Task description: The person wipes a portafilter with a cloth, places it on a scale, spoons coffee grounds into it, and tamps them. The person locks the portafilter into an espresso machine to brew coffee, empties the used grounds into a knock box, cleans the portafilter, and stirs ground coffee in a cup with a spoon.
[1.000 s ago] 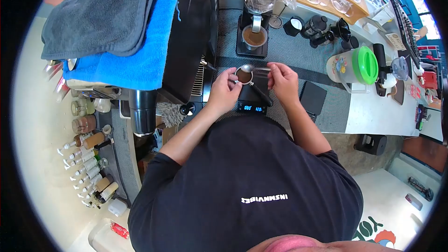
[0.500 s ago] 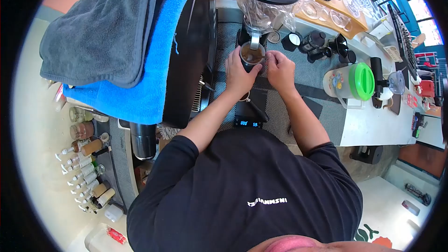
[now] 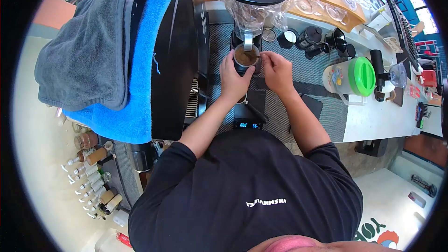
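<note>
My left hand [image 3: 236, 78] is wrapped round a metal cup [image 3: 245, 56] of brown coffee grounds, just under the metal chute of the grinder [image 3: 248, 42]. At the cup's right rim, my right hand [image 3: 277, 69] pinches a spoon, whose bowl dips into the grounds; most of its handle is hidden by the fingers. Nearer my body, a portafilter [image 3: 255, 112] with a black handle lies over a scale [image 3: 248, 124] with lit blue digits. My left forearm and wrist partly cover the portafilter's basket.
An espresso machine [image 3: 175, 65] draped with blue [image 3: 140, 107] and grey [image 3: 88, 56] towels stands at the left. A pitcher with a green lid [image 3: 362, 76] is at the right. Black brewing vessels [image 3: 310, 37] and a small white-filled cup [image 3: 290, 37] line the counter's back.
Both hands moved from the portafilter to the grinder, my left hand taking hold of the cup and my right hand bringing the spoon into it. The scale's reading has dropped.
</note>
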Tool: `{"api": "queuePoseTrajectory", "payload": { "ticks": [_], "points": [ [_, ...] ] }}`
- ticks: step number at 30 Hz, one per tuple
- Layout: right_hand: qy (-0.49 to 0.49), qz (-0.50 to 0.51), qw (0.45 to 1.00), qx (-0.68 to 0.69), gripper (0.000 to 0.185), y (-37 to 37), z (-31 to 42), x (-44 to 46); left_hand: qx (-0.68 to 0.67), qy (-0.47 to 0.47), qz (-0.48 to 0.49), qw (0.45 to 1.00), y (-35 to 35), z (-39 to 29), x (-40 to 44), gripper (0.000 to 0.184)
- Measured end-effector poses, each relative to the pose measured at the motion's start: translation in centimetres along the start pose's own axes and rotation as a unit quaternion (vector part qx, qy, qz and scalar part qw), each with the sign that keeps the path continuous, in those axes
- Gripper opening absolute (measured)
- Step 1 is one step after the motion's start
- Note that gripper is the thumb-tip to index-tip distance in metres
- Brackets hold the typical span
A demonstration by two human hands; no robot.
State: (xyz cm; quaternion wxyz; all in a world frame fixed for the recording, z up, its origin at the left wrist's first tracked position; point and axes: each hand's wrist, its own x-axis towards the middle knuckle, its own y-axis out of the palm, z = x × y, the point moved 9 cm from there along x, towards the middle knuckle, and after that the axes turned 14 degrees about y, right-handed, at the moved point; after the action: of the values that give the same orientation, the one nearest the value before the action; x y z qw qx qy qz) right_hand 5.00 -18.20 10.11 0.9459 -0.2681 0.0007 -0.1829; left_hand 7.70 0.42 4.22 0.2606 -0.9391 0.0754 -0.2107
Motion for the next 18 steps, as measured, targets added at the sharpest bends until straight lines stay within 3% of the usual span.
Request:
{"api": "queuePoseTrajectory", "payload": {
  "ticks": [7, 10, 13, 18],
  "points": [
    [-0.069, 0.042, 0.996, -0.028, 0.016, -0.4, 2.1, -0.5, -0.027, -0.001, -0.004, 1.0, -0.2, -0.5, -0.1, 0.089],
    [-0.021, 0.01, 1.0, 0.001, 0.018, 0.5, 0.1, -0.2, 0.001, 0.012, -0.019, 1.0, -0.2, -0.5, -0.2, 0.088],
    [0.135, 0.024, 0.989, 0.061, 0.02, 0.9, -3.2, 0.3, 0.015, 0.036, -0.023, 0.999, -0.3, -0.5, -0.1, 0.088],
    [0.18, 0.03, 0.976, 0.116, 0.024, 0.4, -3.5, 0.1, -0.028, 0.003, -0.002, 1.0, -1.1, -0.8, -1.0, 0.089]
  ]
}}
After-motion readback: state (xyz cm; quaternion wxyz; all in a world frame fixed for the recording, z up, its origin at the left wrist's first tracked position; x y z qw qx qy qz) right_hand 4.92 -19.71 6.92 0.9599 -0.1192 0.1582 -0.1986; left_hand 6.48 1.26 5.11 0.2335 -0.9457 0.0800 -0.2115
